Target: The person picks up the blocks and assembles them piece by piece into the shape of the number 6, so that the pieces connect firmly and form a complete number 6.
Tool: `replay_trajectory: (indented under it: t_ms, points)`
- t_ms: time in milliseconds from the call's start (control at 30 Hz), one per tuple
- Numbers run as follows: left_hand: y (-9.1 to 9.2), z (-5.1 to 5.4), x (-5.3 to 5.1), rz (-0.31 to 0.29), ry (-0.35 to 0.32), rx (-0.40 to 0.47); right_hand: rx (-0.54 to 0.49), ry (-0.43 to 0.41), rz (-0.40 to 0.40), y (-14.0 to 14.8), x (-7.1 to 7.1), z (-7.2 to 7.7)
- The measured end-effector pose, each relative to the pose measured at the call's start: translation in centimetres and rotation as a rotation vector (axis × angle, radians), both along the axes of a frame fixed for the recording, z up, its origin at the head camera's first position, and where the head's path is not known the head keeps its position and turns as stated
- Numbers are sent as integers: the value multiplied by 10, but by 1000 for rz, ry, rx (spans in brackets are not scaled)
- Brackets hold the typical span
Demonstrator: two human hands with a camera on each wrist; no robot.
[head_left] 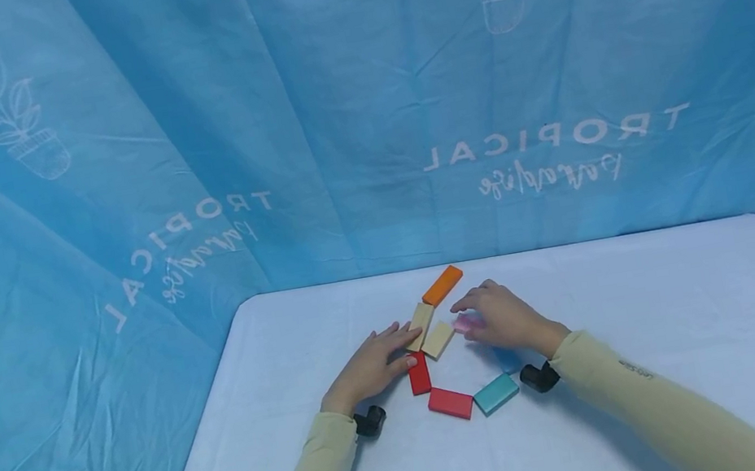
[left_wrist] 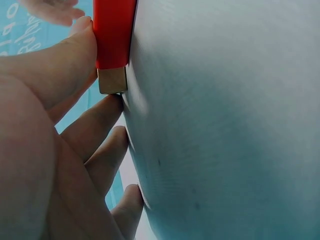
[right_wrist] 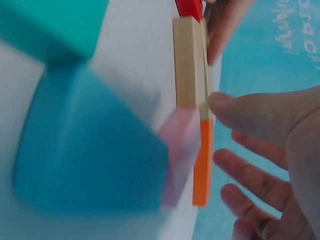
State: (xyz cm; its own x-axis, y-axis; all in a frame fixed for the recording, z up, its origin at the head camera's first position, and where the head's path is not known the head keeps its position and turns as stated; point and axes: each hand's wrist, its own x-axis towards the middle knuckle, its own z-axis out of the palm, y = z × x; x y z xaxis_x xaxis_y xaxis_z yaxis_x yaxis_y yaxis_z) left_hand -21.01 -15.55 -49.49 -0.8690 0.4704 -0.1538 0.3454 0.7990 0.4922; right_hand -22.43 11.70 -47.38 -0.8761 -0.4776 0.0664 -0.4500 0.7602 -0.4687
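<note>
My left hand [head_left: 370,362] lies palm down at the left of a ring of flat blocks. Its fingers touch a plain wooden block [head_left: 422,319], and the thumb is against the upper red block [head_left: 419,377]. In the left wrist view that red block [left_wrist: 114,35] is beside the thumb, with a wooden end [left_wrist: 113,81] below it. Over the pink block [head_left: 467,323] hovers my right hand [head_left: 509,319]. The right wrist view shows its fingers [right_wrist: 250,175] apart from the thumb, holding nothing, beside the pink block [right_wrist: 180,152] and orange block [right_wrist: 202,165].
A second wooden block [head_left: 439,340] lies inside the curve. The orange block [head_left: 442,285] is at the far end. Nearer me are the lower red block [head_left: 451,403], a green block [head_left: 496,394] and a blue block [head_left: 508,360]. A blue curtain [head_left: 357,107] hangs behind the white table [head_left: 694,317].
</note>
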Motion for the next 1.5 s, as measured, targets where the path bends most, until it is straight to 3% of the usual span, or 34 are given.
replay_trajectory:
  t_ms: [167, 467, 933, 1500]
  points:
    - [-1, 0, -1, -14, 3, 8, 4, 32, 56, -17, 0, -3]
    - [-2, 0, -1, -27, 5, 4, 76, 53, 81, -37, -1, -6]
    - [-2, -1, -1, -23, 6, 9, 165, 74, 62, -44, -1, -7]
    - [0, 1, -1, -16, 1, 14, 157, 69, 46, -44, 1, -8]
